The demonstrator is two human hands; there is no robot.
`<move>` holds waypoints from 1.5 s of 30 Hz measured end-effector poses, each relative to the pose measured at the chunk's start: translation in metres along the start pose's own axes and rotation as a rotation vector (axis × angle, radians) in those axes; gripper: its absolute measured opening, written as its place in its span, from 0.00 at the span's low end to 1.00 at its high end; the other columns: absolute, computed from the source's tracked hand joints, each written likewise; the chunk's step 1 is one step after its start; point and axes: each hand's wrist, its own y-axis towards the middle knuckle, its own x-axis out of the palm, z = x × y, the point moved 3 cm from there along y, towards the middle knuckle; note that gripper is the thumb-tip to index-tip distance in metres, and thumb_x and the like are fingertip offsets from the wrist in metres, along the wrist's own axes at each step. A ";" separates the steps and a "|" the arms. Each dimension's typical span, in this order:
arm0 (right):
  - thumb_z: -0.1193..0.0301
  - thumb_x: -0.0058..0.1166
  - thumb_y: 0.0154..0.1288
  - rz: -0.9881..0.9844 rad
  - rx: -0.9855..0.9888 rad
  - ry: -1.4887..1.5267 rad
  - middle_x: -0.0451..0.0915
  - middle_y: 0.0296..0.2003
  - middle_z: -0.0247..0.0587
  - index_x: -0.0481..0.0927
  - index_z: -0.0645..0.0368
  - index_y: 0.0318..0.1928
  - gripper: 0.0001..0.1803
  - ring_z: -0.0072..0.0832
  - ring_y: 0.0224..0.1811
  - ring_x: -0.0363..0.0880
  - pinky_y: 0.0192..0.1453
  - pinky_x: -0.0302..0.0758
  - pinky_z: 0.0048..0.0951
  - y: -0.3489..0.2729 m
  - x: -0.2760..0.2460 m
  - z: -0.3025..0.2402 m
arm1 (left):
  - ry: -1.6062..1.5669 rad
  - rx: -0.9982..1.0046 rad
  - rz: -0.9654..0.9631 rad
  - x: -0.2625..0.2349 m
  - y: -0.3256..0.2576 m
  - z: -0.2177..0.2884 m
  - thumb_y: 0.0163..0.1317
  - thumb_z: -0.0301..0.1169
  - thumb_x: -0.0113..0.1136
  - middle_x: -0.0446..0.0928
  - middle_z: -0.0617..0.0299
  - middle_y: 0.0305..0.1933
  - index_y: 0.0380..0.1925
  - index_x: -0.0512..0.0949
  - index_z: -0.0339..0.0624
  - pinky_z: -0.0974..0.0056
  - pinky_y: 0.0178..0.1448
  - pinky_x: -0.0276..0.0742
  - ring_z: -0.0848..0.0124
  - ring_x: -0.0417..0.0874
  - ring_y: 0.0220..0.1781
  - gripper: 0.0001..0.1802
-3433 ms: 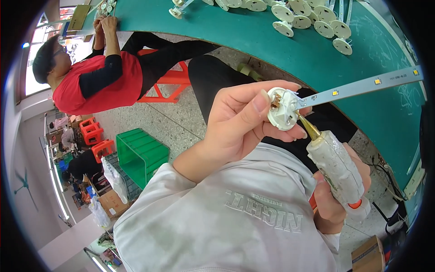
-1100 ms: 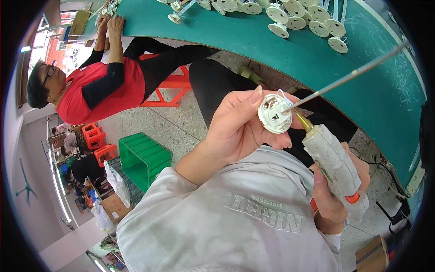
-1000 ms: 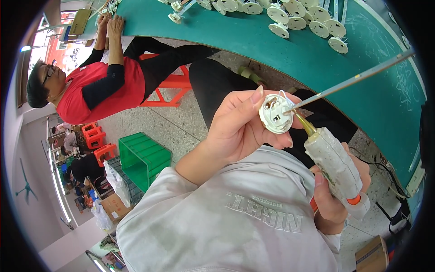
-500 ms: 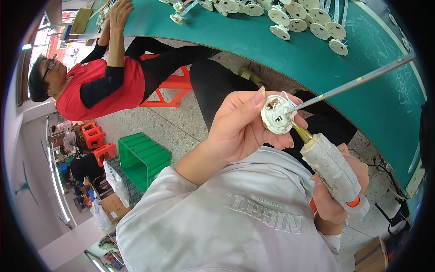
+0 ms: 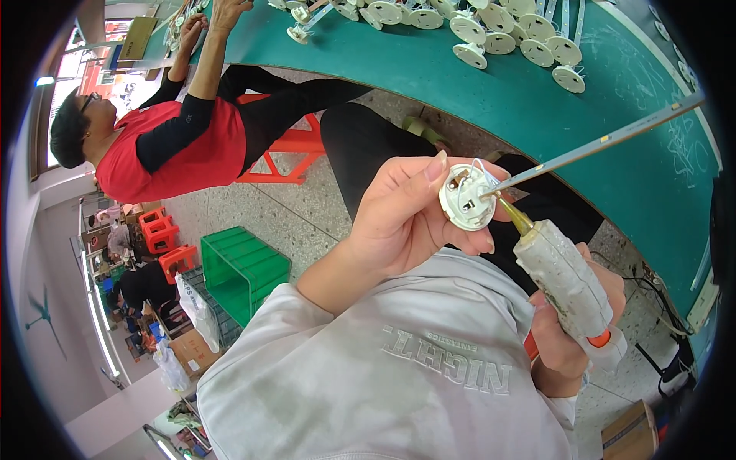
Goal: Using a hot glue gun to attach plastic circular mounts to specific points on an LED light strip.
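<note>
Between the thumb and fingers of my left hand (image 5: pixel 402 203) is a round white lamp base (image 5: pixel 466 205) with thin wires and small openings on its face. A narrow LED strip (image 5: pixel 602 146) is joined to the base and slants up to the right. My right hand (image 5: pixel 567 322) is closed round a hot glue gun (image 5: pixel 563 276) with a whitish, stained body and an orange part at its rear. The gun's yellowish nozzle points at the spot where strip and base meet, close to it; whether it touches, I cannot tell.
Several similar lamp bases with strips (image 5: pixel 537 42) lie on the green table (image 5: pixel 383 57). At the left a co-worker in a red top (image 5: pixel 192 157) sits on a red stool (image 5: pixel 295 149). A green crate (image 5: pixel 245 272) and a carton (image 5: pixel 629 433) stand on the floor.
The glue gun's nozzle has drawn back slightly from the joint, down and to the right. My left hand keeps hold of the lamp base. The co-worker's hands have moved apart.
</note>
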 end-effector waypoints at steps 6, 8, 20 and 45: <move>0.75 0.49 0.34 -0.025 -0.022 0.037 0.73 0.24 0.45 0.79 0.68 0.29 0.16 0.34 0.21 0.66 0.30 0.64 0.32 0.004 0.000 0.000 | -0.036 0.000 0.003 0.002 0.001 0.002 0.73 0.42 0.34 0.71 0.25 0.48 0.57 0.60 0.16 0.65 0.35 0.83 0.57 0.84 0.31 0.32; 0.75 0.49 0.35 -0.009 -0.026 0.077 0.72 0.23 0.45 0.78 0.69 0.30 0.16 0.33 0.20 0.65 0.30 0.63 0.32 0.003 0.001 0.000 | -0.014 -0.008 -0.008 0.000 -0.001 0.001 0.72 0.42 0.33 0.71 0.25 0.48 0.57 0.61 0.15 0.65 0.35 0.83 0.57 0.84 0.30 0.32; 0.76 0.51 0.25 0.148 -0.008 0.137 0.59 0.10 0.35 0.66 0.60 0.13 0.08 0.32 0.11 0.52 0.21 0.50 0.28 0.012 0.009 -0.003 | -0.026 -0.012 0.015 0.001 -0.002 0.000 0.72 0.42 0.34 0.73 0.28 0.48 0.54 0.62 0.13 0.63 0.29 0.82 0.57 0.84 0.27 0.32; 0.77 0.51 0.36 0.065 -0.089 0.176 0.76 0.30 0.45 0.79 0.69 0.32 0.16 0.32 0.23 0.71 0.36 0.67 0.32 -0.004 0.006 0.007 | -0.075 -0.062 -0.014 -0.007 -0.002 -0.005 0.73 0.44 0.23 0.76 0.34 0.44 0.56 0.61 0.15 0.66 0.31 0.78 0.63 0.81 0.24 0.34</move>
